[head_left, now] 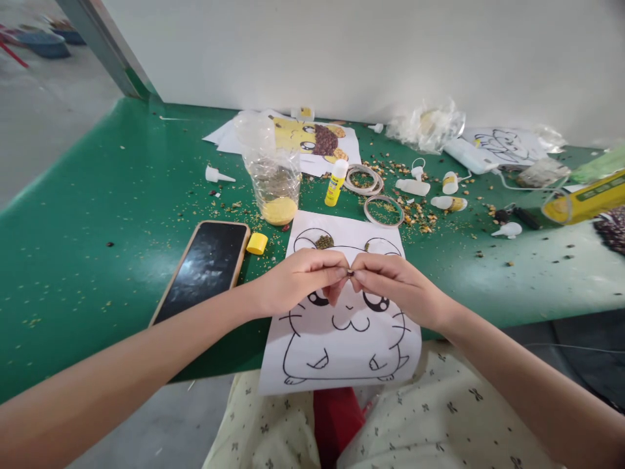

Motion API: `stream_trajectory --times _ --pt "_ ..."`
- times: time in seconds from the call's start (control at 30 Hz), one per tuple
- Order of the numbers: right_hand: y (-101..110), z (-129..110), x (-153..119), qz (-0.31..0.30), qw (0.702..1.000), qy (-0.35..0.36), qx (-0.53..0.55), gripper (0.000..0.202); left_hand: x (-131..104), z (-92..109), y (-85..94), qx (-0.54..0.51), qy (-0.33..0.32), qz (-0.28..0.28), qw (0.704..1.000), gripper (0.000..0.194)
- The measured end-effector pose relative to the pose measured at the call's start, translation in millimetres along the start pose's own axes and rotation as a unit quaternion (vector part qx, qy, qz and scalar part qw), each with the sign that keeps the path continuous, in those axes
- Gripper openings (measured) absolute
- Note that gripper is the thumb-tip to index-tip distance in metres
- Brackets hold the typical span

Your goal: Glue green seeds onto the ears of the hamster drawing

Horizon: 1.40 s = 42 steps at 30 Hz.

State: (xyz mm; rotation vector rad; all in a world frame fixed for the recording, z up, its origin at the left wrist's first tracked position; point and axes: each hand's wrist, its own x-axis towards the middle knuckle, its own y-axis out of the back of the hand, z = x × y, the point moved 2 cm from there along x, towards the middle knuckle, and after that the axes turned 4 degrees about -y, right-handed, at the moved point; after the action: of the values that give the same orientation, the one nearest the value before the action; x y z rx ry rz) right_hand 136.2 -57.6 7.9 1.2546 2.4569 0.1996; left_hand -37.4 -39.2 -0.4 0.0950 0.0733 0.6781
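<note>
A white sheet with a black outline drawing of a round-eared animal (350,355) lies at the table's front edge, its lower part reaching past the edge. Dark green grains fill part of the left ear (324,242), and a few show at the right ear. Over the drawing's forehead, my left hand (312,277) and my right hand (390,281) meet at the fingertips. Both are closed in a pinch on one tiny dark piece (350,273), too small to name. The fingers hide part of the face.
A phone (202,270) and yellow cap (257,243) lie left of the sheet. Behind it stand a glue stick (336,184) and a plastic container of yellow grains (278,210). Tape rings (384,212), small glue bottles (449,203), scattered seeds and a seed-covered picture (312,140) lie farther back.
</note>
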Motion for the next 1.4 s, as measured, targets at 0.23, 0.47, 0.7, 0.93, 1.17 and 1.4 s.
stream_trajectory --times 0.23,0.47,0.7,0.93,1.17,1.4 --pt "-0.8 3.9 1.3 -0.009 1.0 -0.008 0.014 0.022 0.3 0.1 0.3 0.045 -0.002 0.01 0.999 0.026" --pt "-1.5 5.7 3.6 -0.016 1.0 -0.006 0.017 0.023 -0.8 -1.1 0.1 0.055 -0.001 0.011 0.998 0.027" --pt "-2.7 7.0 2.6 -0.022 1.0 -0.011 0.013 0.024 -0.1 -3.1 1.0 0.058 0.0 0.005 0.998 0.028" --pt "-2.3 7.8 2.8 -0.025 1.0 -0.005 -0.007 0.025 0.7 -3.2 1.6 0.063 0.003 -0.001 0.998 0.029" --pt "-2.9 9.5 3.1 -0.029 1.0 -0.009 0.009 0.025 0.6 -1.0 0.6 0.073 0.014 0.0 0.997 0.029" --pt "-3.9 7.6 6.7 -0.039 0.998 0.002 0.042 0.026 0.4 -2.5 1.6 0.052 0.008 0.023 0.998 0.027"
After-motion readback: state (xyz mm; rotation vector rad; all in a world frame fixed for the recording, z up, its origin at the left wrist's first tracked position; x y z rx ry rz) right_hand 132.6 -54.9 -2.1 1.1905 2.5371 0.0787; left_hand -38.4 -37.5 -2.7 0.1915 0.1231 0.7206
